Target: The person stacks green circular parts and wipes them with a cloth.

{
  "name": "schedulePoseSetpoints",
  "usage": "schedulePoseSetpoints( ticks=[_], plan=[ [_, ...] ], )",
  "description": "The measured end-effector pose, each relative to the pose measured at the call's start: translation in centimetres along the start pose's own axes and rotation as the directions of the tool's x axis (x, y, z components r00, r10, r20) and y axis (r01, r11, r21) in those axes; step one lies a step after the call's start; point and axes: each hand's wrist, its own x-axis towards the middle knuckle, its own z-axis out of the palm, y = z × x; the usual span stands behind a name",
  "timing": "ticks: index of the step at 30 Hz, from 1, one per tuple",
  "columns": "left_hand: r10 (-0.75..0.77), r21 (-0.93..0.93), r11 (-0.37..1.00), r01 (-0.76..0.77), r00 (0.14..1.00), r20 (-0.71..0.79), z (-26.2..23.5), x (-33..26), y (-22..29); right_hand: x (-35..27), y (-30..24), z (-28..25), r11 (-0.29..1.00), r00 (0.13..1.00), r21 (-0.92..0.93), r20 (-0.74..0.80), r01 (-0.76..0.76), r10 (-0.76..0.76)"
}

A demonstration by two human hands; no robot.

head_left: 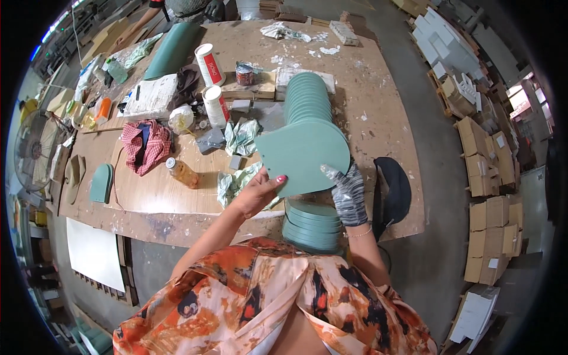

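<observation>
Sitting nearest, at six o'clock from the held green panel [305,154], a short stack [312,228] of similar green pieces shows at the near edge of the surface [378,106]. The bare left hand [257,195] pinches the panel's edge at about half past seven, thumb on top and fingers beneath. The right hand [348,195], in a grey mottled glove, pinches it at about half past four, its thumb laid on the upper face. The panel, rounded at one end, spans between them, overlapping in view the near end of a long row [307,97] of green pieces at twelve o'clock; whether they touch I cannot tell.

A black cloth item [393,192] lies at four o'clock. Toward nine o'clock stand a bottle of amber liquid [183,173] and, beyond it, a red checked cloth [145,145]. At ten o'clock is a white and red can [216,106], with another can [208,64] farther back and a small tin [244,74] toward eleven. A large curved green sheet [173,50] rests past these, and a co-worker [189,9] stands beyond the far edge.
</observation>
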Motion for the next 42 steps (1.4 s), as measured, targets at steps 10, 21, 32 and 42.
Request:
schedulePoseSetpoints(
  ticks=[10,21,32,42],
  plan=[
    [-0.007,0.527,0.849,0.03,0.999,-0.047,-5.3,1.1,-4.0,0.0,-2.5,-1.2,0.686,0.9,-0.726,0.27,-0.044,0.343],
    [0.189,0.983,0.16,0.091,0.975,-0.121,-19.6,1.8,-3.5,2.2,4.0,-4.4,0.758,0.938,-0.625,0.343,0.186,0.053],
    [0.001,0.623,0.782,0.014,1.0,-0.024,-9.1,4.7,-6.9,4.6,4.2,-4.5,0.315,0.929,-0.882,0.286,0.351,-0.237],
    [-0.081,0.745,0.658,0.107,0.994,-0.071,-6.3,6.4,-6.7,4.7,5.8,-5.7,0.575,0.985,-0.803,-0.085,-0.158,0.152]
  ],
)
